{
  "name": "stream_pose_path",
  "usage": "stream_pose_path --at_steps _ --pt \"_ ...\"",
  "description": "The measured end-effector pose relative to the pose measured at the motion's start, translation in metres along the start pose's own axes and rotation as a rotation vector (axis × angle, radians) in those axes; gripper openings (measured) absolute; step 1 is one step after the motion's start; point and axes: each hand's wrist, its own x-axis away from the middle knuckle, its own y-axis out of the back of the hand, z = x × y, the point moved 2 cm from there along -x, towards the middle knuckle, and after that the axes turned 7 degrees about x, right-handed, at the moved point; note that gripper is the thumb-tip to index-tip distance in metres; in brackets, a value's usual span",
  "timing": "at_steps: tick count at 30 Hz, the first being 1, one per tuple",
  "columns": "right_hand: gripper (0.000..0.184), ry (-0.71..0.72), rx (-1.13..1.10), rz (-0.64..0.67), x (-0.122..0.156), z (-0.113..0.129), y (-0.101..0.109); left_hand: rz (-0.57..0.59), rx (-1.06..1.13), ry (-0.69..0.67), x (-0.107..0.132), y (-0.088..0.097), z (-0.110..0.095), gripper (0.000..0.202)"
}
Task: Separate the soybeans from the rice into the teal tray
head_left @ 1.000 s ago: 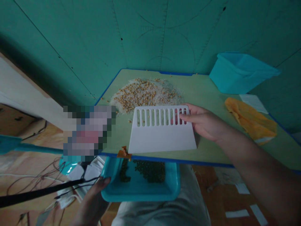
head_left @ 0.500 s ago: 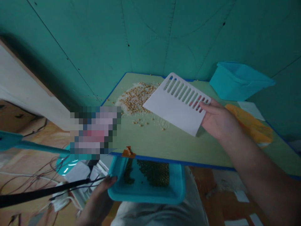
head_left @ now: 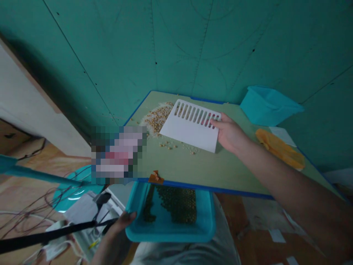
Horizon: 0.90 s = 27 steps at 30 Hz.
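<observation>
My right hand [head_left: 227, 130] grips the right end of a flat white plastic scraper [head_left: 190, 134] with a row of slots along its far side. The scraper is tilted over the table, its left corner beside a pile of yellow beans and white grains [head_left: 158, 117], part of which it hides. Below the table's front edge, my left hand [head_left: 124, 222] holds the left side of a blue tray [head_left: 171, 233]. Dark-looking grains [head_left: 178, 204] lie inside the tray. Most of my left fingers are hidden beneath it.
The pale green table [head_left: 209, 171] has blue edging. A blue bin [head_left: 268, 108] and an orange cloth-like piece [head_left: 281, 149] are at its right. Orange tape [head_left: 156, 178] sits on the front edge. Cables and a blue stool-like top [head_left: 73, 187] are at lower left.
My right hand has moved the scraper left and slightly closer to the pile, covering more of its right side. The view has shifted a little. My left hand still holds the tray.
</observation>
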Motion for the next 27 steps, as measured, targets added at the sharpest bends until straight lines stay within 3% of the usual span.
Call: stream_pose_path --at_steps 7,18,23,27 --pt "0.018 -0.035 0.017 0.033 -0.009 -0.005 -0.005 0.0 -0.016 -0.035 0.001 0.006 0.001 0.02" --pt "0.017 -0.122 0.07 0.069 -0.011 -0.007 -0.008 0.006 -0.011 -0.032 0.006 -0.004 0.001 0.01" --pt "0.017 -0.088 0.04 0.053 -0.013 -0.006 -0.008 0.008 -0.001 -0.032 0.002 0.002 0.002 0.014" --pt "0.017 -0.084 0.062 0.064 -0.016 -0.009 -0.006 -0.002 -0.015 -0.009 0.003 -0.003 0.002 0.018"
